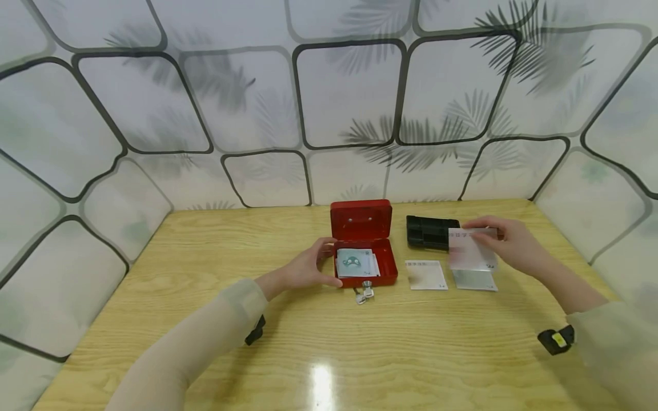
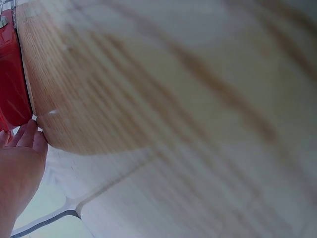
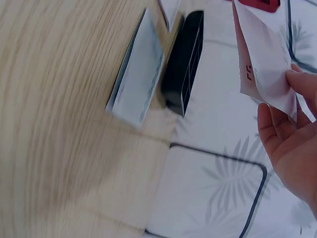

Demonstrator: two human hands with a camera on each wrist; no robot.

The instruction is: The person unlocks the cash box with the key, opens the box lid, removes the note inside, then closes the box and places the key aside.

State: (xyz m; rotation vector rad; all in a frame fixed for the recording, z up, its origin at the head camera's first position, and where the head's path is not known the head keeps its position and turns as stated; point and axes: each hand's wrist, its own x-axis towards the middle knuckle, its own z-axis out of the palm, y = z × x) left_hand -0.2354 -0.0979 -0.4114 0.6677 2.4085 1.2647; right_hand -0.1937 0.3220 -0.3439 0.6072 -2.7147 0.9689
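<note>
A small red cash box (image 1: 388, 260) stands with its lid raised. Inside it lies a stack of pale paper notes (image 1: 354, 262), the top one printed with a green cartoon face. My left hand (image 1: 307, 267) grips the box's left side, thumb at the front corner and fingers toward the hinge. In the left wrist view its fingers (image 2: 27, 134) meet the red wall. My right hand (image 1: 514, 242) pinches a pink paper note (image 3: 265, 59) between thumb and fingers, raised over a pale green stack of notes (image 1: 475, 281). The pink note bends slightly.
A black wallet-like case (image 1: 429, 233) lies behind the notes. Between the box and the green stack is a beige note (image 1: 426, 275). Keys (image 1: 362, 298) hang at the box's front lock. A patterned wall covering (image 1: 349, 97) rises behind the wooden table (image 1: 288, 354).
</note>
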